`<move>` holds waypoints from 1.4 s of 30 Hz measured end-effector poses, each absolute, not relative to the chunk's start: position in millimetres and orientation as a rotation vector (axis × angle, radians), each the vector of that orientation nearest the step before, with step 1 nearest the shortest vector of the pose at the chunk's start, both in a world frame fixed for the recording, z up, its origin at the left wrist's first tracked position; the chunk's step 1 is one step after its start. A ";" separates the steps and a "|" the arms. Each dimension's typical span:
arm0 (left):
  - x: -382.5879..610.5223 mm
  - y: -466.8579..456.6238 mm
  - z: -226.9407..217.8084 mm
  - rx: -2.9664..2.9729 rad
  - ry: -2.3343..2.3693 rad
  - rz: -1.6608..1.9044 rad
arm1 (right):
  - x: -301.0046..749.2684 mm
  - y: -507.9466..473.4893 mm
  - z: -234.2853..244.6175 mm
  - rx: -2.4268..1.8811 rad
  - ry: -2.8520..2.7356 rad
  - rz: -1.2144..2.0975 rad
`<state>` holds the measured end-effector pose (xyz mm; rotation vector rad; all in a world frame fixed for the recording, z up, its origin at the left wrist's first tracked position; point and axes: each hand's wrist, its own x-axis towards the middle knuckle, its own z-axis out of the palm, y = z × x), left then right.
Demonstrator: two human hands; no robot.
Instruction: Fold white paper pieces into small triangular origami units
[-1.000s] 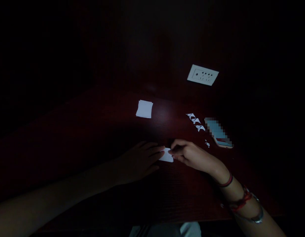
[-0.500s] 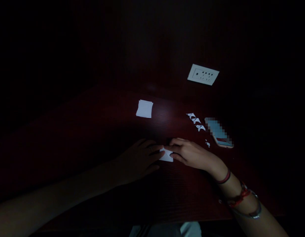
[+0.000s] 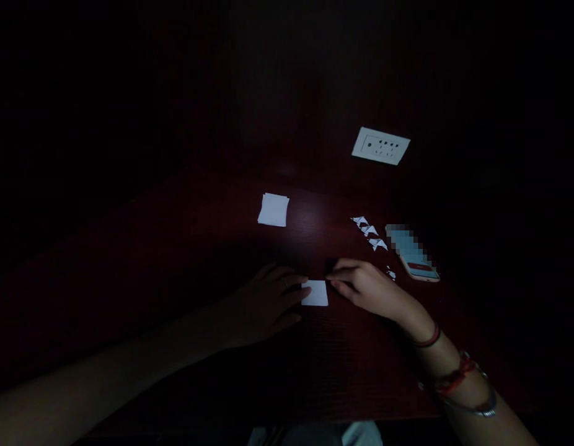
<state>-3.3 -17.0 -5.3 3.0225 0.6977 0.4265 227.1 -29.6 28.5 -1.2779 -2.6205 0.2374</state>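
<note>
My left hand (image 3: 273, 300) lies on the table with its fingers stretched out. One fingertip rests on the left part of a small white square of paper (image 3: 318, 295), which lies flat. Beside the paper's upper right corner is my right hand (image 3: 361, 285), its fingers curled and drawn together. Its fingertips are at or just off the paper's edge; I cannot tell whether anything is pinched in them. Farther back lies a stack of white paper squares (image 3: 273, 210). Several small folded paper pieces (image 3: 369, 232) lie in a slanting row beyond my right hand.
A phone (image 3: 412, 253) with a blurred screen lies right of the folded pieces. Tiny white scraps (image 3: 392, 273) are near its lower left edge. A white socket plate (image 3: 380, 146) is on the dark wall. The dark red table (image 3: 212, 210) is dimly lit.
A diagonal fold line or flap showed on the paper before; now its top looks plain and flat. My right hand has drawn back slightly right, off the paper. My left hand has stayed put.
</note>
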 end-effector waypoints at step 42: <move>-4.7 -18.9 31.9 2.475 0.941 1.097 | 219.3 -38.9 52.7 -1.188 -2.096 0.353</move>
